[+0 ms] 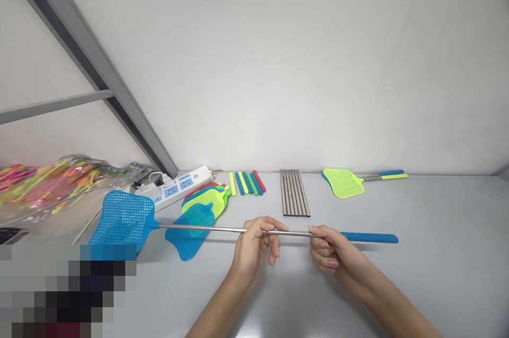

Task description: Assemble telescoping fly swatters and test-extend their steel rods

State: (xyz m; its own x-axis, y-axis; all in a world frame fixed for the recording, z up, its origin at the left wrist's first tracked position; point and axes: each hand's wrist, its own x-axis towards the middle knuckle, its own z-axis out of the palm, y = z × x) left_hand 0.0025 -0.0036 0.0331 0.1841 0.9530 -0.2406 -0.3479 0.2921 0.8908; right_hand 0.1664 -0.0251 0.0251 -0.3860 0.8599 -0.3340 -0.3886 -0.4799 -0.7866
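Note:
A telescopic fly swatter point(214, 228) with a blue mesh head and a blue handle is held level above the grey table, its metal rod drawn out long. My left hand point(258, 245) pinches the middle of the rod between thumb and fingers. Further right, my right hand point(334, 253) wraps round the rod close to the blue handle point(369, 237). Beneath the rod, a loose blue swatter head point(186, 242) lies on the table, partly over a stack of yellow, green, blue and red swatter heads point(204, 201).
Several coloured handle sleeves point(248, 183) lie behind my left hand, beside a row of metal rods point(294, 195). Two swatters point(344, 183) rest at the back right. A power strip point(183, 184) and bagged goods point(71, 181) occupy the left, near a metal frame point(111, 83).

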